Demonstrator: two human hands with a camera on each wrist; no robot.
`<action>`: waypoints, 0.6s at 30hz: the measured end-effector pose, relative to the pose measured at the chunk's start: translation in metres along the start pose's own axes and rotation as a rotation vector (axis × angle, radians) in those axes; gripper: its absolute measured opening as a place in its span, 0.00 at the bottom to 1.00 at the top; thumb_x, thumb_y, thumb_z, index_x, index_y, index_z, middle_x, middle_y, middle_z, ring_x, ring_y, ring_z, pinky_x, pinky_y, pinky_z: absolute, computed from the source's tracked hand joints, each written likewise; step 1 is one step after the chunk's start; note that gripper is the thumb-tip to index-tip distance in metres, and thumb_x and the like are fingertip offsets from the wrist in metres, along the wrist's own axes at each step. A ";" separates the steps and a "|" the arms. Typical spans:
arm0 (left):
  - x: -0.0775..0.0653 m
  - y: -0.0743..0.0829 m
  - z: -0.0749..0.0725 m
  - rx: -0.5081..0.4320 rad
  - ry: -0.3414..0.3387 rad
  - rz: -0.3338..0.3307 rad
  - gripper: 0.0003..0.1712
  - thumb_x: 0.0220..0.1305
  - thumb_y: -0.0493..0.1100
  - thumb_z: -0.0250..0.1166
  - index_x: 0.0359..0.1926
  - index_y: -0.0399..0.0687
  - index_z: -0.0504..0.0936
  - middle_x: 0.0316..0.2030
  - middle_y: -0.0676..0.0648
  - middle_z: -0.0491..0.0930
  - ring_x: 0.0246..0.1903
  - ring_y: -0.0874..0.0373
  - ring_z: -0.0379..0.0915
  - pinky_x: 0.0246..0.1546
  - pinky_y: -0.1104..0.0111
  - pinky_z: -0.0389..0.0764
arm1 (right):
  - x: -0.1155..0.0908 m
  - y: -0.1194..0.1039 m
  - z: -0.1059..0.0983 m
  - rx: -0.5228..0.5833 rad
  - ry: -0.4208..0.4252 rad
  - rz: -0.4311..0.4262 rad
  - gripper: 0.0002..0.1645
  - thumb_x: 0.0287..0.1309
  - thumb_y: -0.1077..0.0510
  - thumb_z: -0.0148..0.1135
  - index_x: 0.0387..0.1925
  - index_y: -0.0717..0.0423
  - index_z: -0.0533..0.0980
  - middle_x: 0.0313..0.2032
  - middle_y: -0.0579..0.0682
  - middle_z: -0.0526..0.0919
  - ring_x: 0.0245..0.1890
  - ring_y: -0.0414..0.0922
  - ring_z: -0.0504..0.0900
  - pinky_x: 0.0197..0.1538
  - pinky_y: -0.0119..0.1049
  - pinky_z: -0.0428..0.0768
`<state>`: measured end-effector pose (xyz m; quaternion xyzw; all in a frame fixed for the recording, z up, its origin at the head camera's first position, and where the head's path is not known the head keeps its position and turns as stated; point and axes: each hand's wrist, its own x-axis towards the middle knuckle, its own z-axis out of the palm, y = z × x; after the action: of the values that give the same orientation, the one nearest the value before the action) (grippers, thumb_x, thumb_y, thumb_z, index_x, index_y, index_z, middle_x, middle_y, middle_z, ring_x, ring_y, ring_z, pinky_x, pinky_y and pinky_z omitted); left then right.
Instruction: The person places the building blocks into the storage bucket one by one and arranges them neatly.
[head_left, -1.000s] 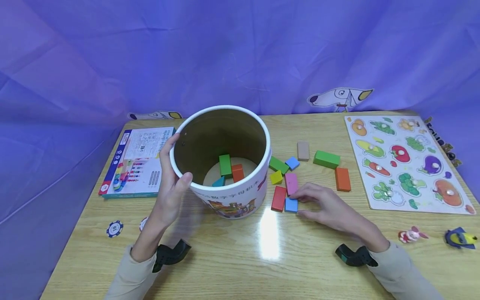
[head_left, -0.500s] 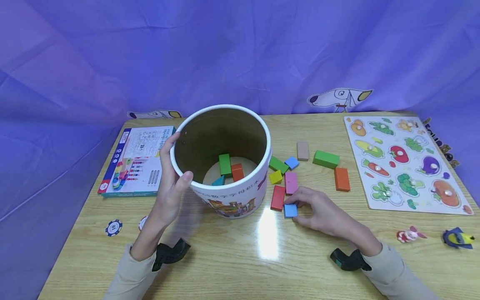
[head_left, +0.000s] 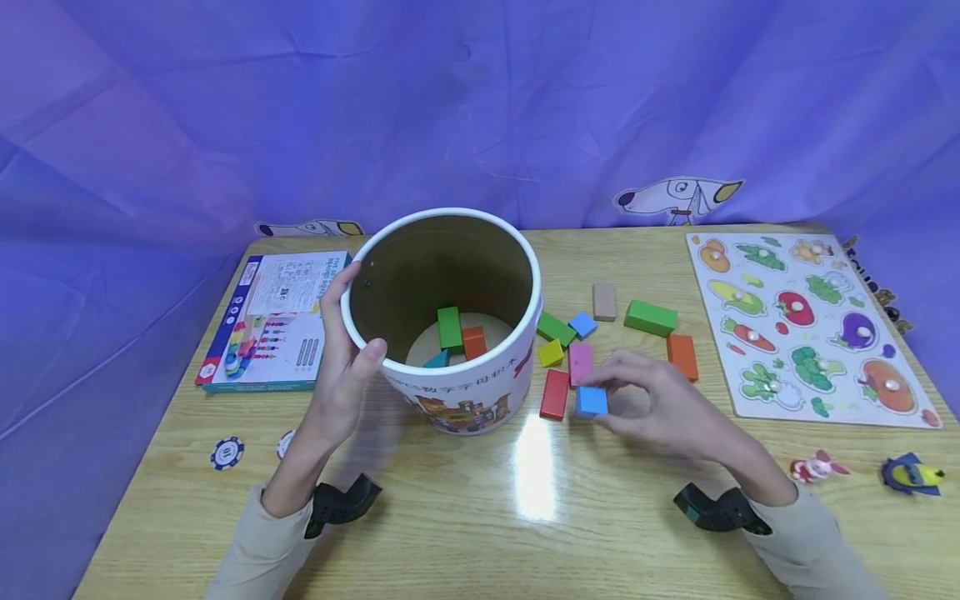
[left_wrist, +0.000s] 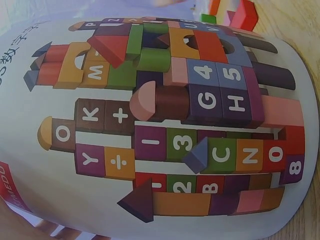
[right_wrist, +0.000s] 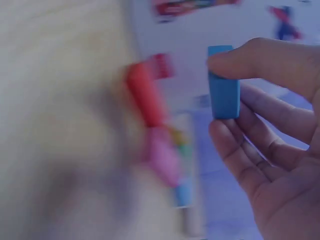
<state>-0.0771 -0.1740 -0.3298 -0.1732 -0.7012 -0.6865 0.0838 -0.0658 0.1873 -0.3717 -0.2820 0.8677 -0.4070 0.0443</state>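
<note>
My right hand (head_left: 667,408) pinches a blue block (head_left: 592,402) between thumb and fingers, just above the table. In the right wrist view the thumb lies across one side of the blue block (right_wrist: 224,95), with fingertips at its other end. My left hand (head_left: 341,392) holds the left side of a large white bucket (head_left: 495,392), its thumb at the rim. Inside the bucket lie a green block (head_left: 450,329), an orange block (head_left: 474,342) and part of a teal block (head_left: 437,360). A red block (head_left: 554,395) and a pink block (head_left: 581,365) lie near my right hand.
Farther back are a yellow block (head_left: 551,353), a small blue block (head_left: 582,325), a grey-brown block (head_left: 604,302) and a green block (head_left: 651,317). A vegetable puzzle board (head_left: 810,333) lies at right, a flat box (head_left: 270,325) at left. Toy figures (head_left: 817,467) and poker chips (head_left: 227,452) lie nearer.
My right hand has taken hold of the blue block, drawn it slightly away from the red and pink blocks and lifted it off the table. My left hand stays on the bucket.
</note>
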 end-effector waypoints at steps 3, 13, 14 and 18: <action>0.000 0.000 0.000 0.003 0.000 0.000 0.44 0.62 0.50 0.57 0.74 0.60 0.46 0.73 0.49 0.50 0.71 0.45 0.48 0.67 0.34 0.54 | 0.011 -0.016 -0.023 0.007 0.113 -0.096 0.27 0.44 0.66 0.75 0.49 0.47 0.82 0.43 0.38 0.81 0.41 0.35 0.79 0.45 0.26 0.78; 0.001 0.002 0.000 0.000 -0.005 0.010 0.44 0.62 0.50 0.58 0.74 0.61 0.46 0.73 0.49 0.50 0.71 0.46 0.48 0.67 0.35 0.56 | 0.068 -0.089 -0.071 0.156 0.250 -0.338 0.29 0.40 0.78 0.71 0.49 0.62 0.81 0.41 0.50 0.78 0.42 0.41 0.82 0.54 0.29 0.80; 0.001 0.002 0.001 -0.002 -0.007 0.010 0.44 0.62 0.50 0.58 0.74 0.61 0.46 0.73 0.49 0.50 0.71 0.45 0.48 0.67 0.34 0.55 | 0.075 -0.094 -0.070 0.143 0.238 -0.354 0.28 0.41 0.76 0.71 0.48 0.61 0.82 0.41 0.49 0.79 0.42 0.41 0.82 0.53 0.30 0.80; 0.000 0.001 0.001 -0.007 -0.010 0.006 0.44 0.62 0.51 0.58 0.74 0.61 0.45 0.73 0.50 0.49 0.71 0.45 0.48 0.67 0.34 0.54 | 0.101 -0.109 -0.062 0.055 0.175 -0.410 0.24 0.46 0.68 0.73 0.49 0.56 0.82 0.41 0.45 0.80 0.41 0.37 0.79 0.48 0.29 0.80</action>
<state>-0.0770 -0.1732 -0.3287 -0.1790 -0.6987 -0.6877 0.0821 -0.1201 0.1212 -0.2352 -0.4148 0.7813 -0.4539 -0.1071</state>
